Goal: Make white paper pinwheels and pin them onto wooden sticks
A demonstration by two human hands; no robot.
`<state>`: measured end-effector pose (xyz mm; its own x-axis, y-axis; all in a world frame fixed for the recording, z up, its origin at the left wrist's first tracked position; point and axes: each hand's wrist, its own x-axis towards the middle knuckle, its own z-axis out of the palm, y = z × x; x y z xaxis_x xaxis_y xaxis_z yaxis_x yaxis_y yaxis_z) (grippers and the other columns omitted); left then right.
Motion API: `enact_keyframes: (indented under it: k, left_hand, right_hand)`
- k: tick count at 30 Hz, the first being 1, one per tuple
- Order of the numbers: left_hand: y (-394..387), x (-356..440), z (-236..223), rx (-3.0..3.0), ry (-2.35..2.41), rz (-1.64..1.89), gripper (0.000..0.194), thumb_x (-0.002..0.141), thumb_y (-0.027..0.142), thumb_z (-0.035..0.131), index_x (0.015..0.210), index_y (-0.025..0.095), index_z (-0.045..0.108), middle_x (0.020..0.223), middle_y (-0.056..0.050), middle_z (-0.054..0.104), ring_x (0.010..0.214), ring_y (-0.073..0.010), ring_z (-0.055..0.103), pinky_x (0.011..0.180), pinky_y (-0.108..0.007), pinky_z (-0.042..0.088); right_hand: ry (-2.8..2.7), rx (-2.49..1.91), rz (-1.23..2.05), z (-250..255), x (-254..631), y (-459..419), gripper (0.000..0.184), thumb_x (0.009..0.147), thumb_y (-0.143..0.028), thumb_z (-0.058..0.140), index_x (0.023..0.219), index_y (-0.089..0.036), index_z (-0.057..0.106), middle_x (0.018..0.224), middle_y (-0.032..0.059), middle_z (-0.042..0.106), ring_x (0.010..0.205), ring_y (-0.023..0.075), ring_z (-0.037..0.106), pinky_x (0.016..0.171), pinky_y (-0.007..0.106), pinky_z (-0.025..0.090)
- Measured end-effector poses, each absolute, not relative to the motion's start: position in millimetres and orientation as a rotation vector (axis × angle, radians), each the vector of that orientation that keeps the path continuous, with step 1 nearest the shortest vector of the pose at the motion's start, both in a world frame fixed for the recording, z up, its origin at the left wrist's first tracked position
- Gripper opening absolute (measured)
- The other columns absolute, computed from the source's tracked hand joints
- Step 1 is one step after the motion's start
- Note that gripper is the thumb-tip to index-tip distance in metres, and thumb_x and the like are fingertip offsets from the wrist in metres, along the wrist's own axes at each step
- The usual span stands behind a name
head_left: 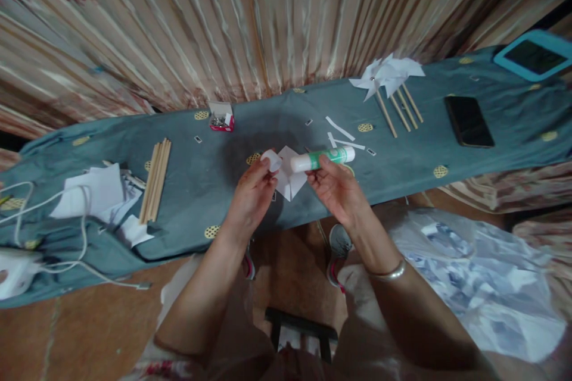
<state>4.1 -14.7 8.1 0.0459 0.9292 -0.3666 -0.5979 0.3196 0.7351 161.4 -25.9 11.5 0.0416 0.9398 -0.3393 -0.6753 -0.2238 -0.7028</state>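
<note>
A green-and-white glue stick [320, 159] lies across the fingers of my right hand [335, 184], which is closed around it. Its white end points toward my left hand [254, 190]. Between the thumb and fingers of that hand is a small white cap [271, 160], apart from the stick. Under and between both hands, a square of white paper [288, 189] with cut or creased lines rests on the cloth, partly covered by the hands and the stick. Just beyond the glue stick lie thin white paper strips [339, 128].
Finished paper pinwheels [388, 77] on sticks lie at the back right, near a black phone [469, 121] and a blue-framed tablet [536, 56]. A small red box [221, 118] of metal pins, wooden sticks [155, 181], white papers [92, 193] and a white cable [84, 232] are leftward.
</note>
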Motion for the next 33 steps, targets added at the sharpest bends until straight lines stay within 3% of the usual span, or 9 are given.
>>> enact_keyframes:
  k: [9, 19, 33]
  left_hand:
    - [-17, 11, 6, 0.404, 0.909, 1.168, 0.024, 0.065, 0.023, 0.083, 0.079, 0.017, 0.066, 0.080, 0.001, 0.068, 0.073, -0.0087, 0.061, 0.076, -0.021, 0.049]
    - [-22, 8, 2, 0.513, 0.891, 1.124, 0.032, 0.063, 0.027, 0.087, 0.088, 0.018, 0.068, 0.086, 0.000, 0.070, 0.079, -0.0106, 0.065, 0.083, -0.024, 0.051]
    - [-26, 9, 1, 0.785, 1.012, 1.287, 0.033, 0.060, 0.028, 0.089, 0.088, 0.022, 0.072, 0.089, 0.001, 0.070, 0.083, -0.0127, 0.064, 0.084, -0.027, 0.050]
  right_hand:
    - [-0.385, -0.938, 1.537, 10, 164, -25, 0.020, 0.063, -0.027, 0.087, 0.071, -0.023, 0.069, 0.075, -0.0032, 0.071, 0.071, 0.0110, 0.063, 0.076, 0.027, 0.055]
    - [-0.424, -0.968, 1.497, 10, 163, -25, 0.022, 0.061, -0.029, 0.088, 0.071, -0.022, 0.070, 0.075, -0.0032, 0.071, 0.070, 0.0101, 0.064, 0.071, 0.022, 0.056]
    - [-0.569, -1.034, 1.411, 8, 158, -26, 0.021, 0.058, -0.032, 0.089, 0.067, -0.023, 0.073, 0.072, -0.0028, 0.071, 0.071, 0.0132, 0.063, 0.074, 0.030, 0.053]
